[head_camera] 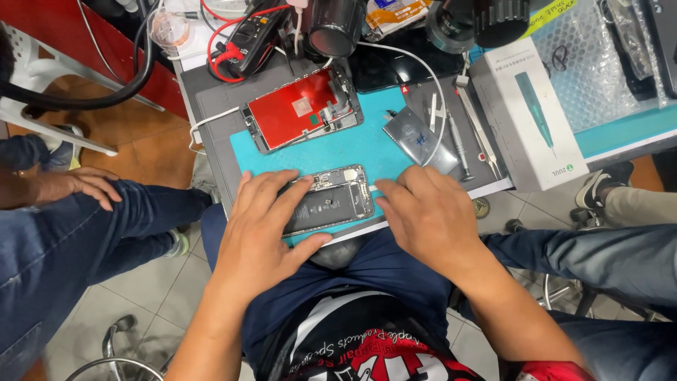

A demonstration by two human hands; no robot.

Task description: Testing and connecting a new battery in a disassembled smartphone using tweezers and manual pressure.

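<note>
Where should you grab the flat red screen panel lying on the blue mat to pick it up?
Probably by its two long edges, coming from above. The flat red screen panel lies flat on the blue mat, with thin cables and small parts near one short end, best avoided. Both hands are busy: left hand on the opened grey phone body, right hand beside it.

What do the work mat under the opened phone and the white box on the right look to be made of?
Teal mat: looks like matte rubber or silicone, flat and without glare, though the picture cannot settle which. White box: apparently printed cardboard, with crisp folded edges and a smooth, slightly satin face. Both hands, left hand and right hand, rest at the opened phone.
</note>
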